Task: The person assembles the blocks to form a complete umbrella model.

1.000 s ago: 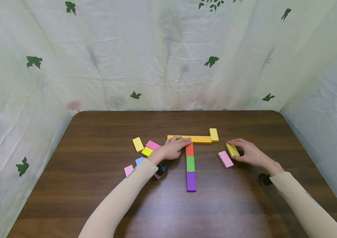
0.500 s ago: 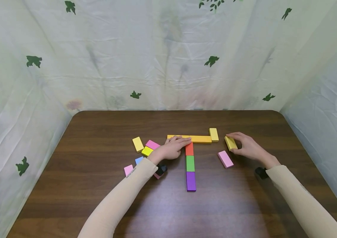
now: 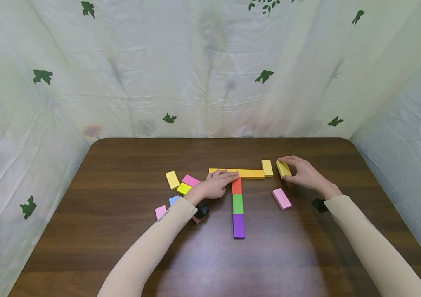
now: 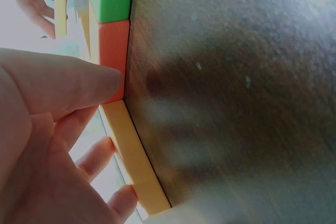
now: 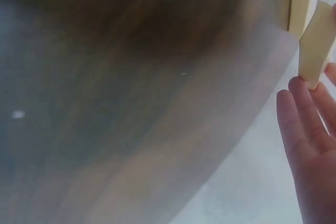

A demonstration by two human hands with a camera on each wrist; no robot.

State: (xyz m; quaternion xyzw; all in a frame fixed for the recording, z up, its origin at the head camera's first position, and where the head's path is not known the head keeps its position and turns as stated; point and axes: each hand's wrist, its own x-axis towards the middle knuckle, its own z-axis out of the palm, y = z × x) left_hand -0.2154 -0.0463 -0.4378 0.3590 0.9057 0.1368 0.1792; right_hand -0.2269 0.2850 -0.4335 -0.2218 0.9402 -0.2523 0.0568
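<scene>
My left hand lies over the left part of an orange row, with its fingertips at the joint with a red block. In the left wrist view, the thumb touches the red block's side and other fingers rest along an orange block. Below the red one, a green block and a purple block continue the line. My right hand pinches a yellow block between thumb and fingers. Just left of it, another yellow block meets the right end of an orange block.
A pink block lies below the right hand. Beside the left forearm are loose blocks, including a pale yellow block, a bright yellow block and a blue block, some partly covered by the arm. Patterned cloth hangs behind the table.
The right hand has carried its yellow block up and to the left, closer to the yellow block at the row's end. The left hand has stayed in place.
</scene>
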